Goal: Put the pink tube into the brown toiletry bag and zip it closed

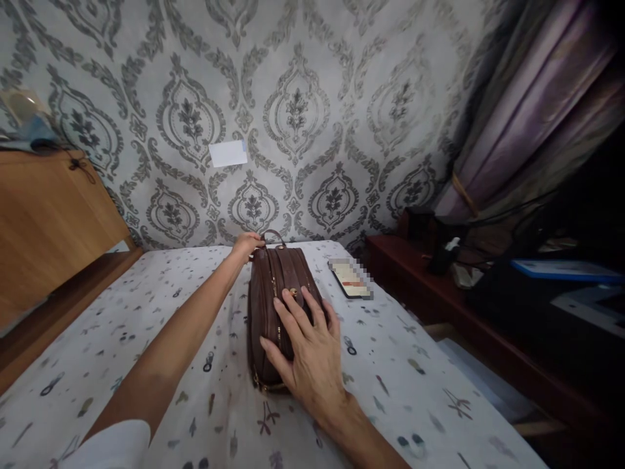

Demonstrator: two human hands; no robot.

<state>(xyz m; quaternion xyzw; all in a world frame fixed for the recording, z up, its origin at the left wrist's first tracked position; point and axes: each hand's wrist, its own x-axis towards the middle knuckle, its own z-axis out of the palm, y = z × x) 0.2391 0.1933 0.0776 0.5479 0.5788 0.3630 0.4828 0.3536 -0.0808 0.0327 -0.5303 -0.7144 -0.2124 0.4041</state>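
A: While the right hand [305,348] lies flat on the near half of the brown bag [278,306], fingers spread and not clenched, it grips nothing; it reads as pinning the bag down.
B: Where's the bag?
A: Lying lengthwise on the printed bedsheet [415,384], roughly mid-bed, zips facing up.
B: Left hand?
A: Left hand [247,246] is stretched to the far end, fingers closed at the strap loop [272,236]. Looks like it's grasping the strap or a zip pull; can't tell which. One hand anchors, one works the far end, I'd judge.
B: Beyond?
A: Phone [350,279] just right of the bag, apart from it. Wooden headboard [49,215] left, dark side table [439,286] right, patterned wallpaper [297,111] behind, curtain [532,111] in the corner.
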